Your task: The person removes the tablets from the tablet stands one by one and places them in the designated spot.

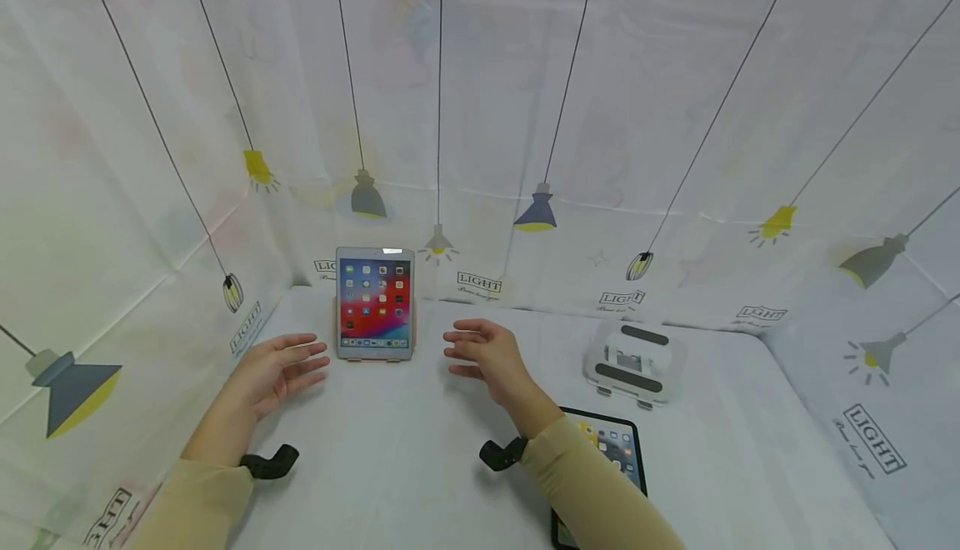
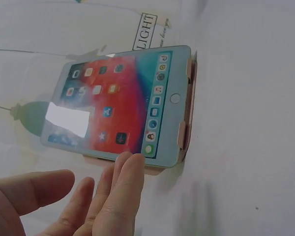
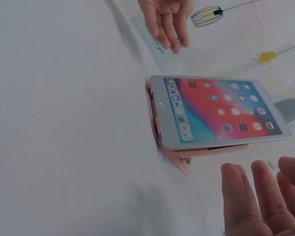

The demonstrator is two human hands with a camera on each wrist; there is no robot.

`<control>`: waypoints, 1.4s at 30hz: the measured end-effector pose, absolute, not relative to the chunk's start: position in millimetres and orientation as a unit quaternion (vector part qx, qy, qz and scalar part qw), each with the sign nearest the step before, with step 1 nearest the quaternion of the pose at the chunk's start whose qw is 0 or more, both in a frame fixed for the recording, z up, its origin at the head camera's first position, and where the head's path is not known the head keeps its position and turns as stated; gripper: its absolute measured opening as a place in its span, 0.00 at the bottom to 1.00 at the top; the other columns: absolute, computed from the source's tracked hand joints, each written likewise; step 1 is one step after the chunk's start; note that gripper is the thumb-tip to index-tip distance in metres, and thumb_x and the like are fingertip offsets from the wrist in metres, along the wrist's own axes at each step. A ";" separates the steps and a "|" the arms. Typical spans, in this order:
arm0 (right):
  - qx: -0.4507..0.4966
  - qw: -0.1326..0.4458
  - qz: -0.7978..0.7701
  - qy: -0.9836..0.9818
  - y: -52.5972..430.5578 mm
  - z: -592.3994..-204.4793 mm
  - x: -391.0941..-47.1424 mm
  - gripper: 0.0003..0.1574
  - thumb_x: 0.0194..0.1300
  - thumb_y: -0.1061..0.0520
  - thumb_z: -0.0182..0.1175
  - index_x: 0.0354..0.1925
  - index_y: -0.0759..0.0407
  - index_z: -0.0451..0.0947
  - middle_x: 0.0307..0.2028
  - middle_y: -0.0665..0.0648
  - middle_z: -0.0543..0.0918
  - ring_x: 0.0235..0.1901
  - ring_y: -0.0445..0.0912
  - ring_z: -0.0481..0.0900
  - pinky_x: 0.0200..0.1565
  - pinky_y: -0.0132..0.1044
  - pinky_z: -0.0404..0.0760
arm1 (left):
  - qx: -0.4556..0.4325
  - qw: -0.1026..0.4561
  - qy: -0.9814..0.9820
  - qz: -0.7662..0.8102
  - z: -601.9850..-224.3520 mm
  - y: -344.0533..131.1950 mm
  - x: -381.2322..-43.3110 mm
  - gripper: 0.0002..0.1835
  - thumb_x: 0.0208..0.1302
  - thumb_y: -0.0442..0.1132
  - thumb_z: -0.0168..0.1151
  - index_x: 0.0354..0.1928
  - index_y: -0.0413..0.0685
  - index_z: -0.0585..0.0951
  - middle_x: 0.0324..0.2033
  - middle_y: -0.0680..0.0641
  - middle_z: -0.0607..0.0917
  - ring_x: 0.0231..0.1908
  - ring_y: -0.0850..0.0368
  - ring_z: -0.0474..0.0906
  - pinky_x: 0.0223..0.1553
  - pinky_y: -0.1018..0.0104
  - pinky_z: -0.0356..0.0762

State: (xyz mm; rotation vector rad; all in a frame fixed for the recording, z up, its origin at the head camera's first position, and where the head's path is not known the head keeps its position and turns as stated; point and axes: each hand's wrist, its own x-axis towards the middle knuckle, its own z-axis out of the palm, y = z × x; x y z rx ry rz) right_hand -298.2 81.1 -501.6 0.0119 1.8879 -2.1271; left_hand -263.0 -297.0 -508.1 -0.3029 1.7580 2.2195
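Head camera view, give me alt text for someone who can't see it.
A left hand and a right hand hover on either side of an upright, lit white-framed tablet, not touching it. At right are a white device with two dark strips and a black-framed tablet partly hidden by a tan sleeve; lamp-printed white fabric hangs behind.
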 end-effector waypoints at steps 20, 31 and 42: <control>-0.035 0.135 -0.726 0.674 61.1 -487.7 -317.9 0.25 0.74 0.65 0.64 0.67 0.55 0.80 0.62 0.62 0.88 0.57 0.55 0.90 0.62 0.52 0.89 | -0.099 0.129 0.618 0.769 -489.3 -298.8 -285.5 0.32 0.83 0.42 0.59 0.82 0.48 0.62 0.66 0.52 0.85 0.60 0.53 0.88 0.69 0.52 0.77; -0.030 0.148 -0.725 0.672 52.8 -481.7 -325.6 0.27 0.76 0.62 0.64 0.70 0.55 0.77 0.64 0.58 0.88 0.61 0.51 0.88 0.67 0.54 0.85 | -0.078 0.120 0.634 0.760 -482.2 -298.6 -299.1 0.32 0.83 0.42 0.58 0.82 0.47 0.62 0.72 0.49 0.81 0.64 0.53 0.86 0.68 0.55 0.78; -0.040 0.149 -0.742 0.652 49.2 -480.6 -334.9 0.25 0.76 0.63 0.64 0.68 0.53 0.78 0.66 0.57 0.87 0.66 0.53 0.85 0.71 0.59 0.80 | -0.084 0.114 0.637 0.758 -474.8 -295.0 -314.2 0.30 0.83 0.44 0.58 0.81 0.51 0.66 0.79 0.45 0.73 0.70 0.51 0.81 0.71 0.55 0.75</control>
